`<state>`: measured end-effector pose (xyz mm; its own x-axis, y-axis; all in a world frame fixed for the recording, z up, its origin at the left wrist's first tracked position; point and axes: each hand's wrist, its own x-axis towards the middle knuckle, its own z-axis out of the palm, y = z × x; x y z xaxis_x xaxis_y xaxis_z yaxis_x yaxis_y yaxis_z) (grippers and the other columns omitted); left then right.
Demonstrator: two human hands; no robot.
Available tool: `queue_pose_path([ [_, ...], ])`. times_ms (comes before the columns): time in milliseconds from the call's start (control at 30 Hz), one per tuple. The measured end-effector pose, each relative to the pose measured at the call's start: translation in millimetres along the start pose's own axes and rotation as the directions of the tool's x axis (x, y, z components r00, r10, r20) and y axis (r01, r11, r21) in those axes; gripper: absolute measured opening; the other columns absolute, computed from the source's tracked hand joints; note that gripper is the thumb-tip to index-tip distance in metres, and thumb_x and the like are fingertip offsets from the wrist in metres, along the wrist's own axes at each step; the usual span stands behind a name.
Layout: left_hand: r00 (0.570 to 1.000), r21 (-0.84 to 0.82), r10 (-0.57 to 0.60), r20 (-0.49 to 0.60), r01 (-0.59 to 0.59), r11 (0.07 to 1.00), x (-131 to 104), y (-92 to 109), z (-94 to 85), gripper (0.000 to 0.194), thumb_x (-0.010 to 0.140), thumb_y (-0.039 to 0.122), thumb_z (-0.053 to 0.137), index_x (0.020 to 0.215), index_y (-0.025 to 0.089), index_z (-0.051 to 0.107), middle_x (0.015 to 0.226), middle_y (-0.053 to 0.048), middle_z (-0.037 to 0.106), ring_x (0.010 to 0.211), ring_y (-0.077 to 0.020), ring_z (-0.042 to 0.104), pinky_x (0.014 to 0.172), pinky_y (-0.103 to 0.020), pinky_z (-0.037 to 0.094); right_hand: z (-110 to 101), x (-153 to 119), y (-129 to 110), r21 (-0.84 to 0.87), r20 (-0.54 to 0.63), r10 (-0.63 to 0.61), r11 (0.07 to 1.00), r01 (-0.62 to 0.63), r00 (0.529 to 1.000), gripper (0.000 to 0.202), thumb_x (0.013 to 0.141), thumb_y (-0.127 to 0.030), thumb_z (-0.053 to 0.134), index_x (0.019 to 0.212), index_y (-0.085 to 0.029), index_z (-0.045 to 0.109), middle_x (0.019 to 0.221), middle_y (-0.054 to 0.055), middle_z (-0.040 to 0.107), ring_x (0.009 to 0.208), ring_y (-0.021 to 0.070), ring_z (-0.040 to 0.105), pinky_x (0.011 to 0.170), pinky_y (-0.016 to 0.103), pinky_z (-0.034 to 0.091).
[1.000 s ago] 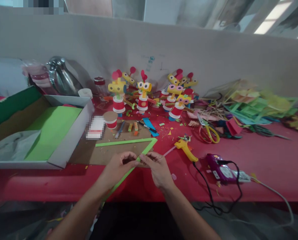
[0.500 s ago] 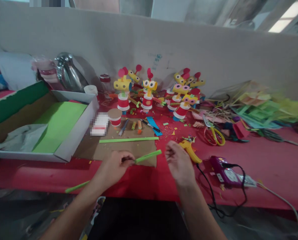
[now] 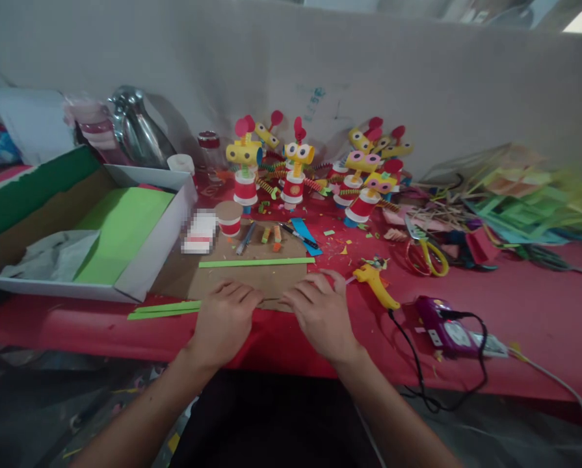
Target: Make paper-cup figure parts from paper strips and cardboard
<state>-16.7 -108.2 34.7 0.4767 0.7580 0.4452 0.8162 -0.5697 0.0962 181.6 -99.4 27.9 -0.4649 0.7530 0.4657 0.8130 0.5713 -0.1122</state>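
Observation:
My left hand (image 3: 227,318) is at the front of the brown cardboard sheet (image 3: 251,278), its fingers bent and pressed together. Facing it, my right hand (image 3: 322,313) has its fingers curled downward near the same front edge. Whatever the fingertips hold, if anything, is hidden. Two light green paper strips (image 3: 161,310) lie by the table's front edge, their right ends at my left hand. Another green strip (image 3: 256,262) lies straight across the cardboard. Behind it are pens (image 3: 246,238), small folded paper springs (image 3: 266,234) and a blue strip (image 3: 304,235).
Several paper-cup figures (image 3: 295,185) stand at the back. A yellow glue gun (image 3: 376,286) lies right of my right hand, its black cord near a purple box (image 3: 447,331). Scissors (image 3: 426,250) and paper scraps (image 3: 529,208) lie farther right. A white box (image 3: 144,260) stands left.
My left hand no longer shows the green strip; two strips now lie at the left where one showed. My right hand has moved left and lower, toward my left hand. The view has shifted slightly.

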Motion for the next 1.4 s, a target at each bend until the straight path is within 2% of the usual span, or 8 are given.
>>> queue_pose_path([
  [133, 0.999, 0.116, 0.002, -0.032, 0.002, 0.993, -5, -15, 12.8, 0.027, 0.084, 0.004, 0.046, 0.091, 0.017, 0.069, 0.085, -0.007, 0.072, 0.081, -0.0219, 0.063, 0.082, -0.039, 0.043, -4, -19, 53, -0.154, 0.080, 0.206, 0.969, -0.193, 0.975, 0.020, 0.092, -0.019, 0.050, 0.094, -0.025, 0.069, 0.090, 0.003, 0.070, 0.100, 0.0229, 0.052, 0.100, 0.044, 0.026],
  [267, 0.999, 0.160, 0.009, -0.044, -0.001, 0.987, 2, -22, 42.1, 0.023, 0.088, 0.010, 0.047, 0.093, 0.017, 0.069, 0.089, -0.009, 0.071, 0.086, -0.0234, 0.062, 0.082, -0.041, 0.042, -1, -41, 106, -0.380, 0.027, 0.654, 0.706, -0.597, 0.756, 0.035, 0.090, -0.034, 0.050, 0.118, -0.015, 0.060, 0.116, 0.018, 0.060, 0.103, 0.0322, 0.052, 0.083, 0.043, 0.038],
  [500, 0.996, 0.047, -0.025, 0.083, 0.021, 0.999, 2, -18, 65.6, 0.022, 0.086, 0.010, 0.052, 0.097, 0.017, 0.069, 0.094, -0.009, 0.068, 0.090, -0.0237, 0.060, 0.079, -0.039, 0.045, 6, -52, 139, -0.421, 0.133, 0.750, 0.634, -0.648, 0.648, 0.045, 0.088, -0.032, 0.052, 0.120, 0.000, 0.051, 0.105, 0.025, 0.063, 0.099, 0.0327, 0.058, 0.088, 0.041, 0.039],
  [700, 0.985, -0.091, -0.165, 0.055, 0.170, 0.981, -2, -23, 72.6, 0.024, 0.087, 0.012, 0.051, 0.099, 0.019, 0.070, 0.096, -0.007, 0.068, 0.090, -0.0219, 0.060, 0.082, -0.036, 0.048, -4, -54, 146, -0.207, 0.099, 0.781, 0.622, -0.755, 0.617, 0.036, 0.087, -0.027, 0.050, 0.115, -0.007, 0.057, 0.105, 0.021, 0.065, 0.092, 0.0273, 0.062, 0.076, 0.035, 0.045],
  [767, 0.977, -0.180, -0.209, 0.035, 0.212, 0.960, -2, -25, 77.0, 0.021, 0.088, 0.016, 0.052, 0.098, 0.019, 0.070, 0.095, -0.007, 0.067, 0.090, -0.0205, 0.060, 0.082, -0.034, 0.048, -12, -56, 140, 0.047, 0.060, 0.809, 0.582, -0.811, 0.584, 0.033, 0.086, -0.036, 0.051, 0.106, -0.011, 0.062, 0.090, 0.013, 0.068, 0.078, 0.0228, 0.062, 0.066, 0.031, 0.045],
  [900, 0.971, -0.277, -0.239, 0.027, 0.237, 0.931, -2, -28, 80.5, 0.021, 0.089, 0.017, 0.052, 0.094, 0.019, 0.072, 0.091, -0.006, 0.066, 0.087, -0.0192, 0.060, 0.080, -0.032, 0.049, -22, -57, 106, 0.681, 0.255, 0.859, 0.167, -0.713, 0.445, 0.042, 0.070, -0.056, 0.068, 0.078, -0.015, 0.064, 0.056, -0.001, 0.058, 0.047, 0.0116, 0.048, 0.043, 0.023, 0.035],
  [1133, 0.972, -0.263, -0.234, 0.021, 0.231, 0.937, -3, -27, 78.2, 0.021, 0.089, 0.016, 0.052, 0.095, 0.018, 0.072, 0.089, -0.006, 0.066, 0.086, -0.0196, 0.060, 0.079, -0.032, 0.049, -13, -49, 53, 0.774, 0.545, 0.670, -0.172, -0.610, 0.503, 0.046, 0.068, -0.061, 0.071, 0.086, -0.018, 0.070, 0.076, 0.005, 0.071, 0.060, 0.0157, 0.062, 0.047, 0.023, 0.045],
  [1400, 0.971, -0.256, -0.239, -0.012, 0.228, 0.939, -2, -26, 78.6, 0.017, 0.089, 0.018, 0.054, 0.090, 0.018, 0.071, 0.092, -0.006, 0.068, 0.087, -0.0199, 0.062, 0.082, -0.034, 0.050, 3, -54, 49, 0.772, 0.527, 0.672, -0.124, -0.624, 0.519, 0.050, 0.072, -0.067, 0.063, 0.078, -0.018, 0.069, 0.074, 0.005, 0.071, 0.066, 0.0176, 0.064, 0.066, 0.028, 0.051],
])
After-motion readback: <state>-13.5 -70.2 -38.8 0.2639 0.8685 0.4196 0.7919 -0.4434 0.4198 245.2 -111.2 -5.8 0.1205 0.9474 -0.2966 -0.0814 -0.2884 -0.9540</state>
